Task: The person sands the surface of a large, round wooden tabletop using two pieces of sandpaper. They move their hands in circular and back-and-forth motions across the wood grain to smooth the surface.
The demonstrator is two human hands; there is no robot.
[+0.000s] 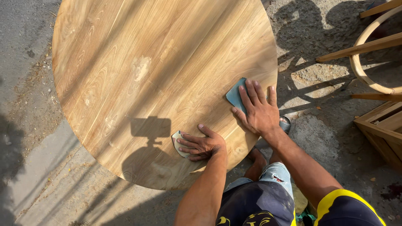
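round tabletop (pixel 159 75): bare light wood, matt, bold grain, pale filler patches near 12 o'clock; blue-grey abrasive sheet (pixel 235 97) at 3, beige abrasive sheet (pixel 180 140) at 6; ground (pixel 331 138) rough concrete, gritty

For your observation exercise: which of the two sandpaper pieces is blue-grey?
The blue-grey sandpaper piece under the right hand; the left hand presses a pale beige one.
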